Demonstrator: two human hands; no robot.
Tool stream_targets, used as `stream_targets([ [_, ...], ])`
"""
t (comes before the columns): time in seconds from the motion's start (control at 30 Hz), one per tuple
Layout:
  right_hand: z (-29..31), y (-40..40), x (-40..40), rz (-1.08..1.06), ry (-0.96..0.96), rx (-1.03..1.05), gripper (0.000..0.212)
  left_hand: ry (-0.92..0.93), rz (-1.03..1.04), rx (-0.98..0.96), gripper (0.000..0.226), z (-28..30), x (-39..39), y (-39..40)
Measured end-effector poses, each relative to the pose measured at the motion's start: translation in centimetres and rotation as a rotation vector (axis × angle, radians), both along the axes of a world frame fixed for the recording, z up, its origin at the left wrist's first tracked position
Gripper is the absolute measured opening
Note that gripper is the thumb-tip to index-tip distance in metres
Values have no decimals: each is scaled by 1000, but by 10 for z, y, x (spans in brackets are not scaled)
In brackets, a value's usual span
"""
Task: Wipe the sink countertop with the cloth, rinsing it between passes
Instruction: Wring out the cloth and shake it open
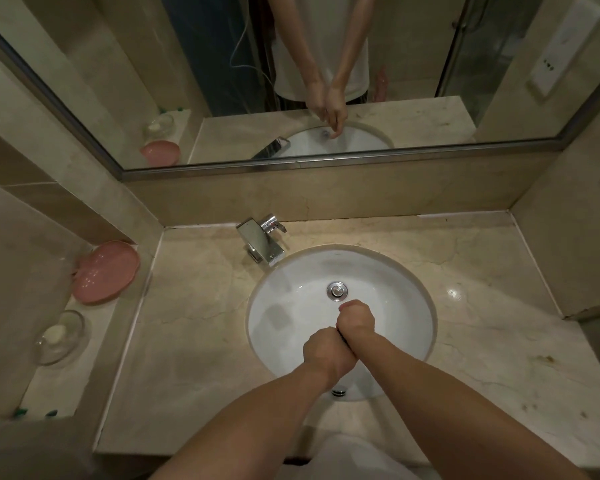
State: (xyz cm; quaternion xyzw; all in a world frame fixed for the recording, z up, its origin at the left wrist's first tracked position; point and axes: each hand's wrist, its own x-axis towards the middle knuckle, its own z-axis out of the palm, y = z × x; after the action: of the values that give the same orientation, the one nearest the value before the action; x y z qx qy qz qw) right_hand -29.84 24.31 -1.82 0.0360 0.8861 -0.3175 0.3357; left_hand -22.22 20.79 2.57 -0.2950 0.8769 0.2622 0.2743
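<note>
Both my hands are over the white sink basin (284, 299), fists pressed together just in front of the drain (337, 291). My left hand (326, 355) and my right hand (356, 322) are tightly curled. Only a dark sliver of the cloth (344, 341) shows between them; the rest is hidden inside the fists. The beige marble countertop (194, 306) surrounds the basin. No water runs from the chrome faucet (262, 244) at the back left.
A pink dish (106, 271) and a glass soap dish (59, 336) sit on a ledge at the left. Brown stains (542, 358) mark the counter's right side. A mirror (326, 64) hangs above the backsplash, and walls close in on both sides.
</note>
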Motion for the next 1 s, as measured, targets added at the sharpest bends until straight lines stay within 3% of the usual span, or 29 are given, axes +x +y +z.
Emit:
stream_targets([
  [0.1,-1,-1,5,54,14,107,15,-4,-43,-41,31,-2,3,1],
  [0.27,-6,-5,10,-3,20,97,22,30,-76,-96,32,-3,9,-2],
  [0.37,2,-5,11,-69,13,15,16,38,-56,-82,30,-4,9,-4],
  [0.57,15,-2,16,-293,9,-194,33,94,-68,-77,14,0,7,-5],
  [0.63,15,-1,15,-322,-10,-207,34,54,-26,-5,21,-2,6,-4],
  [0.7,15,3,15,-387,-75,-292,33,-14,37,181,23,-3,4,-5],
  [0.8,28,18,21,-518,-289,-657,26,-103,204,597,11,9,6,-20],
  [0.93,68,53,18,-205,-439,-1055,29,-281,354,1235,17,33,17,-43],
  [1.0,81,64,12,-96,-515,-1233,34,-355,287,1548,12,43,20,-44],
])
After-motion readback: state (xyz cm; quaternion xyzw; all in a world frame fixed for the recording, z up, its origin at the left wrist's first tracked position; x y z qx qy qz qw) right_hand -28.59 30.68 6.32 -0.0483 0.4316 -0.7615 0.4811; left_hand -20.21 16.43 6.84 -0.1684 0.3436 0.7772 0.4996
